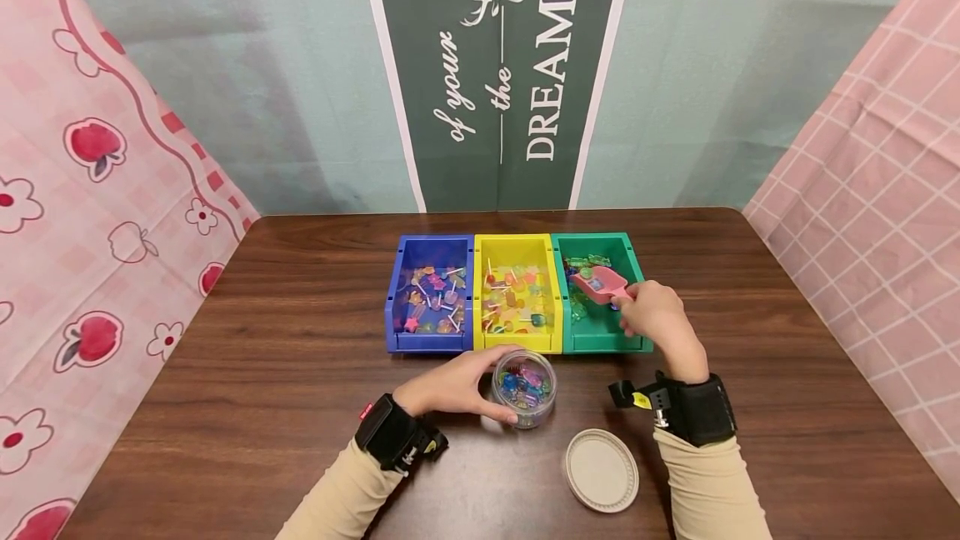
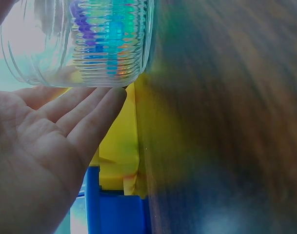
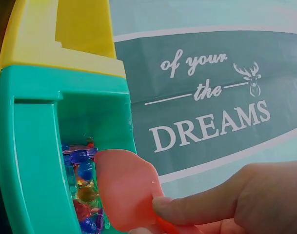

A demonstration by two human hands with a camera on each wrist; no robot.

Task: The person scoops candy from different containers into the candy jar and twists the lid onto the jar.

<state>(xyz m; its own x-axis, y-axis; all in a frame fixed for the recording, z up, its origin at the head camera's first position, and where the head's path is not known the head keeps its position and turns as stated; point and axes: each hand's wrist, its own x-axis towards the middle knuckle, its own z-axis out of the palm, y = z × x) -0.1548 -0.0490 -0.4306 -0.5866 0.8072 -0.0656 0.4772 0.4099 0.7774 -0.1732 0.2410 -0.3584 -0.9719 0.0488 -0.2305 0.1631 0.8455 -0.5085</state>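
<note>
My left hand [image 1: 456, 385] holds a clear round jar [image 1: 534, 420] on the table, thumb on the near side and fingers on the far side. Colourful translucent trinkets lie inside it; in the left wrist view the jar wall [image 2: 109, 80] is ribbed, with straightish fingers against it. With my right hand [image 1: 660, 315] I pinch the handle of a small pink scoop [image 1: 609, 285] over the green bin [image 1: 609, 343]. A few shiny pieces sit in the scoop. The right wrist view shows the scoop's underside [image 3: 126, 190] beside colourful trinkets [image 3: 85, 195] in the bin.
Left of the green bin, joined in a row, stand a yellow bin [image 1: 519, 343] and a blue bin [image 1: 429, 344], both holding small lollipop-like charms. A round pale lid [image 1: 602, 471] lies on the brown table [image 1: 262, 390] between my forearms. Printed cloths hang around the table.
</note>
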